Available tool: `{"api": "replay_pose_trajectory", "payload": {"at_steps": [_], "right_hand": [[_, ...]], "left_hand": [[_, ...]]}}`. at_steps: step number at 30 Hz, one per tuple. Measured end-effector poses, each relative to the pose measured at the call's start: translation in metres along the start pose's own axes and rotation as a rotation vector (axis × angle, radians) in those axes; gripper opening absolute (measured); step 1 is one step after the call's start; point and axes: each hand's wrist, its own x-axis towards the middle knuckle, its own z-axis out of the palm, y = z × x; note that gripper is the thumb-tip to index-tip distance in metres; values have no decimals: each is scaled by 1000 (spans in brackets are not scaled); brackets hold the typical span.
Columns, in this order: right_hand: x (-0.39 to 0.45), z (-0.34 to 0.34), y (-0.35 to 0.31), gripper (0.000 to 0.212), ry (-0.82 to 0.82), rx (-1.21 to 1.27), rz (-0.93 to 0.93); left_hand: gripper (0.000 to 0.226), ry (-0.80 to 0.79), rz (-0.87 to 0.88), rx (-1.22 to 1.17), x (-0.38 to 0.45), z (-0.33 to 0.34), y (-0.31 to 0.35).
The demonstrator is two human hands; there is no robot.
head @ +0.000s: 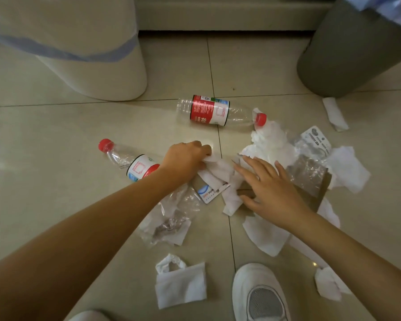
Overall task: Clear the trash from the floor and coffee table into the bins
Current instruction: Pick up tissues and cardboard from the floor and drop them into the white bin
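Home interior, living-room sort of floor: glossy beige floor tiles, pale furniture base along top of frame, white lined bin upper left, grey bin upper right, white indoor shoe bottom.

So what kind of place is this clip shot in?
Probably an indoor living space: a beige tiled floor, a white bin and a grey bin with liners, beside the base of some furniture.

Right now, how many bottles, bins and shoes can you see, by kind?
Plastic bottles: 2, one, one
Bins: 2, white, grey
White shoes: 2, one, one at the bottom edge
Total: 6
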Motion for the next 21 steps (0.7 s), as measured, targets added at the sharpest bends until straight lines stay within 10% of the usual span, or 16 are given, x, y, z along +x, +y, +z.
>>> {"api": "replay_pose_trajectory", "payload": {"at_steps": [8,12,21], "right_hand": [[-2,1,5,63,33,4,1],[-1,0,6,62,43,8,-8],[-2,16,13,70,9,-40,-4]], "left_hand": [[42,174,-64,-281,-13,-35,-15],[66,51,-40,-153,-23,-36,-15],[48,59,49,69,-31,-11,-4]]}}
